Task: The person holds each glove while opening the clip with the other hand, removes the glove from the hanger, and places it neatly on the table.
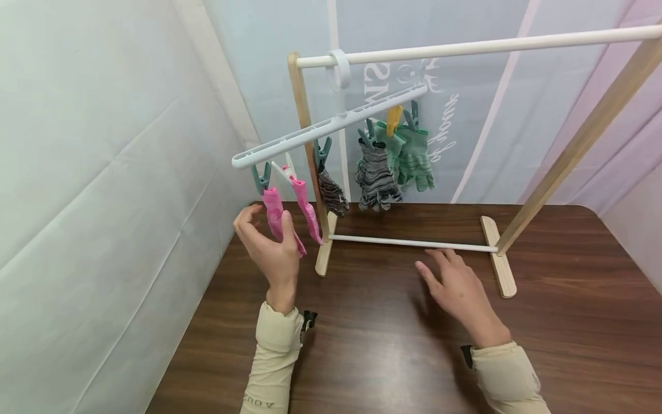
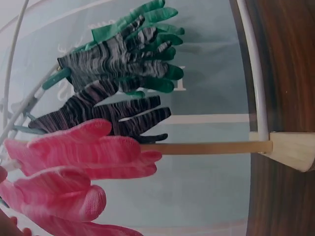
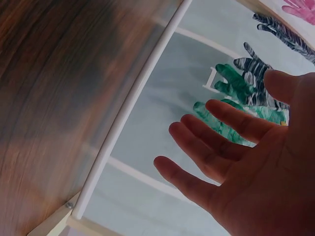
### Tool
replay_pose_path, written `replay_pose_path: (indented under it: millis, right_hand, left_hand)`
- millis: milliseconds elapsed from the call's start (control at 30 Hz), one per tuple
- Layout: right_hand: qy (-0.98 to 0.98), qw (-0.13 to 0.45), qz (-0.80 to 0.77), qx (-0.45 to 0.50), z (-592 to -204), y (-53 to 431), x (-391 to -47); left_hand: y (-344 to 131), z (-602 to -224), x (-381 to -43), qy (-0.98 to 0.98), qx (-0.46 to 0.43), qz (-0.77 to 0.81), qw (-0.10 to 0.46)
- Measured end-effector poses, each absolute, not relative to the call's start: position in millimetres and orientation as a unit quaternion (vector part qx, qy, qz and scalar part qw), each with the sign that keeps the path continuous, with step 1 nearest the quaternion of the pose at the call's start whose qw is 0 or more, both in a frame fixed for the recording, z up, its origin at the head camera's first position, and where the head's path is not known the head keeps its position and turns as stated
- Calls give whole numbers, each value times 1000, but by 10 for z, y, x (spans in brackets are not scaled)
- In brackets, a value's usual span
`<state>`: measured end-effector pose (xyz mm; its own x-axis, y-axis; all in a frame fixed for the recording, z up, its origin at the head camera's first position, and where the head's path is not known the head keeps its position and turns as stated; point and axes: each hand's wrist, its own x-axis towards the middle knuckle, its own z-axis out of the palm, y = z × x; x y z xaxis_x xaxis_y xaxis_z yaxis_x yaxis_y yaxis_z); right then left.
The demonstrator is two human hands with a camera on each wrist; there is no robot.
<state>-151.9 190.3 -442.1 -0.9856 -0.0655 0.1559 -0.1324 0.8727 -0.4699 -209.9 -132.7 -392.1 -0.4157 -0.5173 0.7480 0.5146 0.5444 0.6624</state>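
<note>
My left hand (image 1: 271, 253) is raised beside the nearest pink glove (image 1: 273, 207), fingers loosely bent on its far side and thumb up in front. No pinch on the cloth shows. This glove hangs from a dark green clothespin (image 1: 261, 177); a second pink glove (image 1: 307, 214) hangs from a white clothespin (image 1: 287, 168). Both hang at the low end of a tilted light-blue clip hanger (image 1: 310, 135). Farther along hang grey-black striped gloves (image 1: 379, 175) and green gloves (image 1: 415, 158). Over the table, my right hand (image 1: 460, 287) is held with spread fingers and holds nothing.
The hanger's hook (image 1: 340, 69) loops over the white top bar (image 1: 465, 48) of a wooden-legged rack. A white lower bar (image 1: 408, 241) joins its wooden feet (image 1: 499, 259). A yellow clothespin (image 1: 394, 119) grips a green glove. White sheeting (image 1: 103, 172) stands at the left.
</note>
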Motion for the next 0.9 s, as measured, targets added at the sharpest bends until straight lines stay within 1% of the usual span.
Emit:
replay_pose_path:
  millis: [267,433,533,700,900]
  right_hand:
    - [-961,64,258,74,-4375,1793,-1564]
    - [-957,75,265,97,-4308,1629,-1628]
    - [-952,86,272,115,-4257,1459,-1656]
    - [-939,104,297,141,-4124,1108,-1614]
    - [-913,159,338,166,-3926,777,-1567]
  left_hand:
    - [-1378,-3954,-2212,-691,-1,-581,431]
    - [-1375,-3964,-2240,-674,-16,-634,380]
    - [-1374,-3993,-2241,-664,-16,-649,370]
    - [-1402,-4007,-2244,-644,-33,-664,379]
    - [-1414,-3938,-2257,-636,-46,-664,391]
